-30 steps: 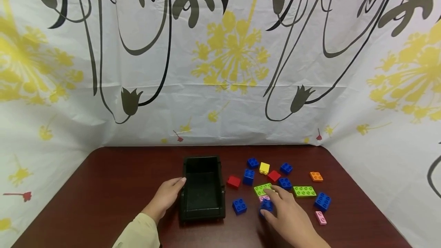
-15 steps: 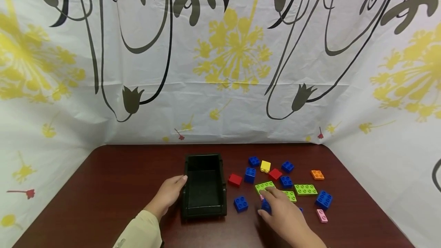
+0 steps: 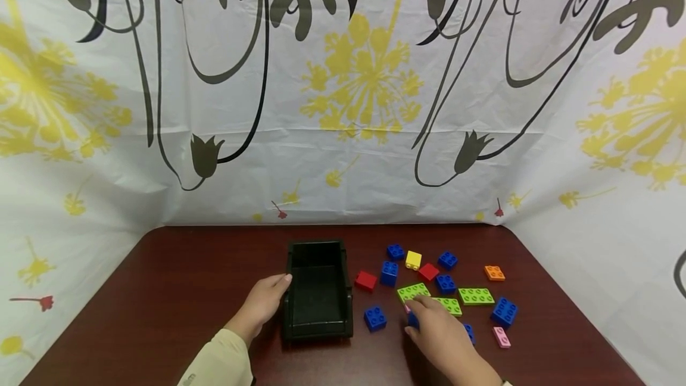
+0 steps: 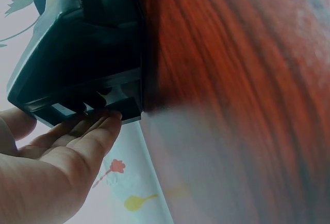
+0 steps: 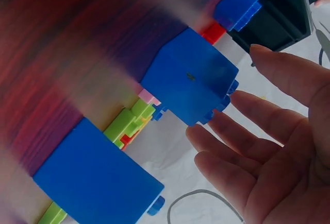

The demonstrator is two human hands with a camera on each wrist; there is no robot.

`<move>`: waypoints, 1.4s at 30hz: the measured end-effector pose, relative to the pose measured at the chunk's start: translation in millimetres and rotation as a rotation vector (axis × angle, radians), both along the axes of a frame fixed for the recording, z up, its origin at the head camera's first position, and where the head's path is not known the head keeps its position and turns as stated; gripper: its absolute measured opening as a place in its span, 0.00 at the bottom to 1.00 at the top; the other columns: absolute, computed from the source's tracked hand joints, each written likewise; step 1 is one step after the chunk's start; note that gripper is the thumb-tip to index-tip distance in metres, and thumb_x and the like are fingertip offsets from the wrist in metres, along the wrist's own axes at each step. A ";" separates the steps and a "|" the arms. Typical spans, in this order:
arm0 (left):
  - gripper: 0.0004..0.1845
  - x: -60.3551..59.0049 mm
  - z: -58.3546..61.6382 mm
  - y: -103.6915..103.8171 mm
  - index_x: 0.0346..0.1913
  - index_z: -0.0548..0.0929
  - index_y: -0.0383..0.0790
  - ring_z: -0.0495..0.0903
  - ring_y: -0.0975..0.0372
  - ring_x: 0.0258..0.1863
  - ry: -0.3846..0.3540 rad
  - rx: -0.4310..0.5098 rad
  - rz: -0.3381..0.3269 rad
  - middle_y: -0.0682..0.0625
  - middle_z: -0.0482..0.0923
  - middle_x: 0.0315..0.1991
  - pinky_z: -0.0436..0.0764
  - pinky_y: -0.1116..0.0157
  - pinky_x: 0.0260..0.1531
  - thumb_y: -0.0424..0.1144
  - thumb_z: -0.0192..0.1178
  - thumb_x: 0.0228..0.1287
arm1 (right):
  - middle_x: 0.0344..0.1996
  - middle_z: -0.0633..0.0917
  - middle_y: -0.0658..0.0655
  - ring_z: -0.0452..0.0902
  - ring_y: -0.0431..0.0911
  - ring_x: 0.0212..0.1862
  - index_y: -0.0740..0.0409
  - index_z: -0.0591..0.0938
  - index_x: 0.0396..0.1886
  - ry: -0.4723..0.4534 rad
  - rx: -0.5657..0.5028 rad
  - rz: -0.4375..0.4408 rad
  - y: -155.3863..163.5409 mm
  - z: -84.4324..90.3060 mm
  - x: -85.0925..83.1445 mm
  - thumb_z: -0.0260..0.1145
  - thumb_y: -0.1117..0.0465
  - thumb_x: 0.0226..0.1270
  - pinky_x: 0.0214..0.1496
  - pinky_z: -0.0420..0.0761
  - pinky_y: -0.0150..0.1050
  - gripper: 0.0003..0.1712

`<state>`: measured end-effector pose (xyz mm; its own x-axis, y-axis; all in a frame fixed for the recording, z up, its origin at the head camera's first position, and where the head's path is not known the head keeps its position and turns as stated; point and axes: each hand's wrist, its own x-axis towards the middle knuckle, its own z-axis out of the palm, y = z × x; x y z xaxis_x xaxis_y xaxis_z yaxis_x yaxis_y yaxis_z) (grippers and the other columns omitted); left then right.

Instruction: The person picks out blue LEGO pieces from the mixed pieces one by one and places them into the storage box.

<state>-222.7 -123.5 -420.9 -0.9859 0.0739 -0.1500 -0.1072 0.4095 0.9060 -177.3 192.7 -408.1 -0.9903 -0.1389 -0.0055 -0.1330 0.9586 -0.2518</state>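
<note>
Lower centre, the surface [image 3: 187, 279] carries a black bin [image 3: 318, 290], the left hand [image 3: 259, 305] flat against its side. The right hand [image 3: 439, 329], fingers loosely spread, has edged onto a blue brick [image 5: 193, 77], ready to grasp.

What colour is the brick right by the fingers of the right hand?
Blue. The brick shows best in the right wrist view, close to the right hand.

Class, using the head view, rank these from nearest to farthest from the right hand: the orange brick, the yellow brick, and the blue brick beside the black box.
1. Blue brick, just left of the right hand.
2. Yellow brick, behind it.
3. Orange brick, far right.
</note>
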 end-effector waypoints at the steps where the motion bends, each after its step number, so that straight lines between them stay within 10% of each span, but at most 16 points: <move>1: 0.30 -0.1 -0.3 0.1 0.68 0.65 0.27 0.61 0.38 0.67 0.000 0.001 0.000 0.31 0.64 0.67 0.67 0.41 0.61 0.49 0.43 0.77 | 0.51 0.81 0.60 0.77 0.56 0.54 0.60 0.83 0.52 -0.005 0.001 -0.003 0.3 -0.5 -1.0 0.75 0.57 0.54 0.52 0.79 0.57 0.25; 42: 0.29 0.4 -0.8 2.5 0.66 0.68 0.26 0.64 0.39 0.66 0.007 0.000 0.025 0.31 0.66 0.66 0.68 0.41 0.60 0.49 0.43 0.77 | 0.48 0.83 0.61 0.80 0.55 0.51 0.63 0.83 0.52 -0.011 -0.061 -0.005 -0.7 6.0 -6.1 0.72 0.62 0.58 0.51 0.79 0.56 0.21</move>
<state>-222.3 -121.0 -421.8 -0.9884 0.0490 -0.1434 -0.1114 0.4063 0.9069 -183.4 192.0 -402.1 -0.9909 -0.1342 -0.0077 -0.1251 0.9419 -0.3116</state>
